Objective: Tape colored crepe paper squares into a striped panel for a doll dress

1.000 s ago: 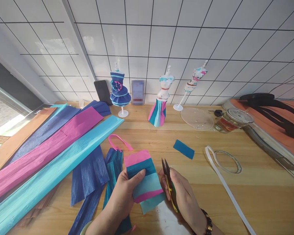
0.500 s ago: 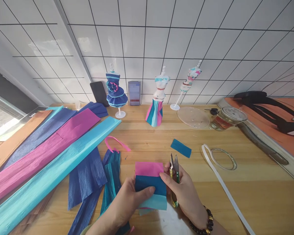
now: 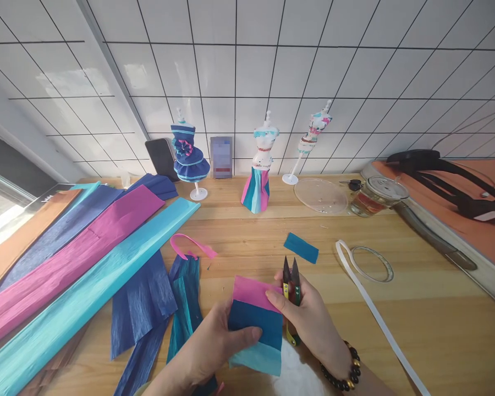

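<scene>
My left hand is closed on a striped panel of crepe paper, its thumb lying across the front. The panel has pink, dark teal and light blue bands from top to bottom. My right hand pinches the panel's upper right edge between thumb and fingers. That same hand also keeps a pair of thread snips with yellow and green handles, blades pointing up and slightly apart. Beyond the snips, a small teal crepe paper piece lies flat on the wooden table.
Long folded crepe paper strips cover the left side. At the back stand small dress forms, one in a blue dress, one with a striped skirt, another tilted. White tape, a roll ring and a jar are right.
The panel has tilted and opened out lower, showing more of the light blue band. My right thumb has shifted onto the pink band. The view has moved slightly to the right.
</scene>
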A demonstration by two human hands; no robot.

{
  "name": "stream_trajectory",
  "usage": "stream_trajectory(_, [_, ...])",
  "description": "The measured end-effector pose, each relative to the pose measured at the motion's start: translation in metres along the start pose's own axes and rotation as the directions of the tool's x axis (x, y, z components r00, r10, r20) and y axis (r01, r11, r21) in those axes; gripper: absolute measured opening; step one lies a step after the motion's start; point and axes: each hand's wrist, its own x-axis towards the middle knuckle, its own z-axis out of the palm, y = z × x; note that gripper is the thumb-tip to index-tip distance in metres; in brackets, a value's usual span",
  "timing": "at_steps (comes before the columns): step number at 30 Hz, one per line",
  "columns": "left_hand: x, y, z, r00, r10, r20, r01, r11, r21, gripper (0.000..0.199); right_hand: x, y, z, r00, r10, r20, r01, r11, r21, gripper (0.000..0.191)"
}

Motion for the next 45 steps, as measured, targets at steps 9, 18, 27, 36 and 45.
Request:
stream_trajectory(9, [-0.001, 0.011, -0.003, 0.98, 0.096, 0.177, -0.09, 0.995, -0.04, 0.053, 0.006, -0.002, -0.009, 0.976, -0.053, -0.211, 0.061, 0.998, 0.032, 0.037])
stream_trajectory(18, [-0.007, 0.018, -0.016, 0.982, 0.034, 0.187, -0.09, 0.95, 0.3, 0.05, 0.007, 0.0, -0.023, 0.956, -0.084, -0.282, 0.143, 0.97, 0.195, 0.04])
stream_trajectory(27, [-0.002, 0.017, -0.008, 0.962, 0.104, 0.254, -0.19, 0.92, 0.342, 0.055, 0.006, -0.023, -0.037, 0.9, -0.059, -0.433, 0.224, 0.913, 0.341, 0.042])
stream_trajectory(36, [-0.011, 0.028, -0.026, 0.989, 0.144, -0.039, -0.123, 0.934, 0.335, 0.087, 0.007, -0.024, -0.041, 0.913, -0.074, -0.4, 0.246, 0.883, 0.399, 0.042])
stream_trajectory(45, [-0.036, 0.065, -0.036, 0.941, 0.216, -0.261, -0.059, 0.863, 0.502, 0.084, 0.008, -0.015, -0.033, 0.946, -0.078, -0.314, 0.201, 0.902, 0.382, 0.038])
